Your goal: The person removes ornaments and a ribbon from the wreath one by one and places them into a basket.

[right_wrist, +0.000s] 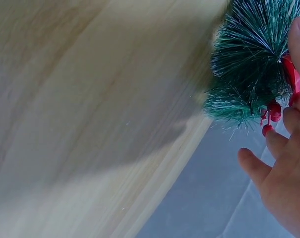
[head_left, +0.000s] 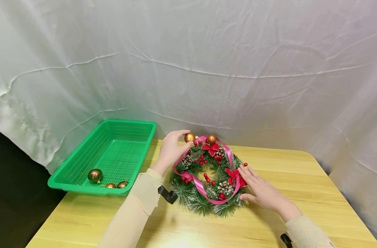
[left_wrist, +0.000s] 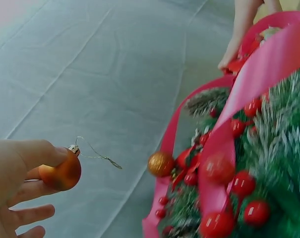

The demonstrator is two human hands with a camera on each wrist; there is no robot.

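Between thumb and fingers, my left hand [head_left: 173, 148] pinches a gold Christmas bauble [left_wrist: 65, 171] whose thin hanging loop [left_wrist: 102, 157] dangles free. It is held at the far left edge of a green wreath [head_left: 188, 194] decorated with pink ribbon [head_left: 200, 187], pine cones [head_left: 225, 188], red berries and red flowers. Another gold bauble [head_left: 211, 139] sits at the back of the wreath, by a red flower [head_left: 211, 148]. My right hand [head_left: 263, 189] rests on the wreath's right side with fingers extended, over a red flower [right_wrist: 294, 74] and beside berries [right_wrist: 273, 111].
A green plastic basket [head_left: 56, 182] stands left of the wreath, partly on the wooden table [head_left: 300, 193], with several baubles [head_left: 95, 175] at its near end. Pale grey fabric [head_left: 207, 69] hangs behind the table and along its right side.
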